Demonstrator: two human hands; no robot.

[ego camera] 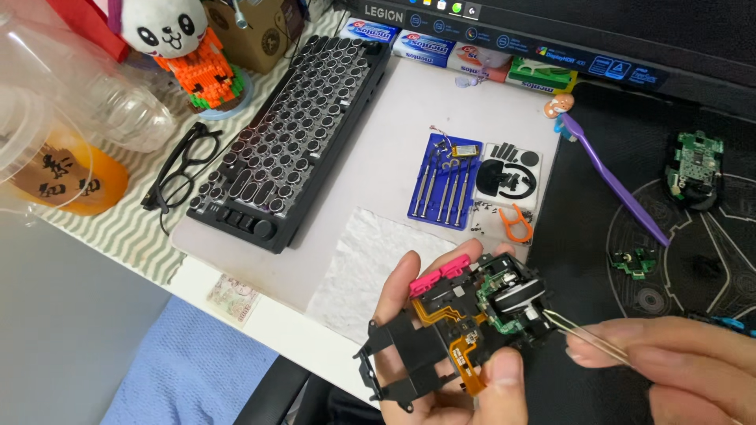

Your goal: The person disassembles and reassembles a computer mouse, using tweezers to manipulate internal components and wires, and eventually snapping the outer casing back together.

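Mouse frame point(457, 323), stripped to black plastic and orange flex cable, rests in the cupped left hand point(429, 346), tilted so its scroll wheel is exposed to tweezers point(583, 334) pinched in the right hand point(677, 362). Beyond the frame, a blue screwdriver tray point(442, 181) and keyboard point(291, 134) lie on the white table point(386, 126).

We see the opened black mouse frame point(453, 327), orange flex cable exposed, lower centre; thin tweezers point(587, 334) touch its right edge.
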